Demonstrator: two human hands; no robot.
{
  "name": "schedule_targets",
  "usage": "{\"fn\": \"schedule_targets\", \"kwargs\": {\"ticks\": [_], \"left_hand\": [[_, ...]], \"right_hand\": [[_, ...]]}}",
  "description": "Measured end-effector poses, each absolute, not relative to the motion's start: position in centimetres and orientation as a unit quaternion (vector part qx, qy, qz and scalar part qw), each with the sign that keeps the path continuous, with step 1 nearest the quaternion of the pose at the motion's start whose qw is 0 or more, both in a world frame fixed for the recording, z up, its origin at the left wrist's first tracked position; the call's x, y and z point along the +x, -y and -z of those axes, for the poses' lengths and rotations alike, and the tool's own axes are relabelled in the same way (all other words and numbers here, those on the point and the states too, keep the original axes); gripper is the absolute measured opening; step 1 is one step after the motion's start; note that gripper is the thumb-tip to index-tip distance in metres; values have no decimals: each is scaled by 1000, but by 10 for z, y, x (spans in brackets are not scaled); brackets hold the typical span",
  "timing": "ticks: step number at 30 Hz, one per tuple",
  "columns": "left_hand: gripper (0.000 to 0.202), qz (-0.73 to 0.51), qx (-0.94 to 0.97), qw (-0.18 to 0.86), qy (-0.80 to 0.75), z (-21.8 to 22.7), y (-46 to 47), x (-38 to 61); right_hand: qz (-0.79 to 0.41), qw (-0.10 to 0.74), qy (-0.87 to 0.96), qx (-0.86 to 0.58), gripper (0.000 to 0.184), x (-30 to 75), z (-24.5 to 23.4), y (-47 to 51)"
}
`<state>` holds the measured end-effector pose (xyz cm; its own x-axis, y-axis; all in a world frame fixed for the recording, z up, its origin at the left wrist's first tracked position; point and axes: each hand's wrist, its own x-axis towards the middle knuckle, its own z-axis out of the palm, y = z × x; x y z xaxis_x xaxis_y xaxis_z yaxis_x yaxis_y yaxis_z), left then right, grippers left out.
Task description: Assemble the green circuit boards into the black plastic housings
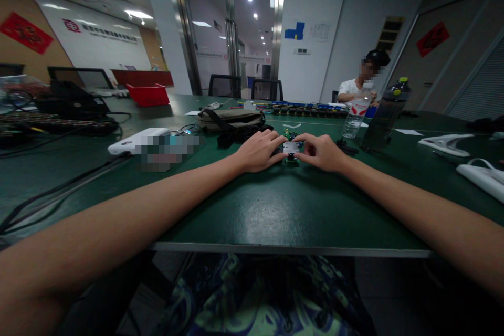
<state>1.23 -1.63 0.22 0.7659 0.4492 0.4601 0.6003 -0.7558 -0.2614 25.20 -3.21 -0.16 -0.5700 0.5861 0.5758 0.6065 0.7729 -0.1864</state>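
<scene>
Small grey module [291,147] sits over the worktop [255,220], between left hand [259,151] and right hand [323,153]; each pinches one side between thumb and fingers. Even, light pressure kept to the edges appears advisable. Red poster [25,33] reads 福; wall sign [107,33] and bottle label [358,108] are illegible.

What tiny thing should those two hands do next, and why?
Perhaps squeeze the small pale piece gently from both sides to steady it: the left hand is at one side and the right hand at the other, and something so small might slip. How firmly it's held, I can't tell.
</scene>
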Motion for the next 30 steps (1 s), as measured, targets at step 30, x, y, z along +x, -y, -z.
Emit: {"fn": "schedule_targets", "kwargs": {"ticks": [30], "left_hand": [[47, 181, -918, 202, 290, -3, 18, 13]], "right_hand": [[12, 308, 888, -341, 33, 252, 1, 32]]}}
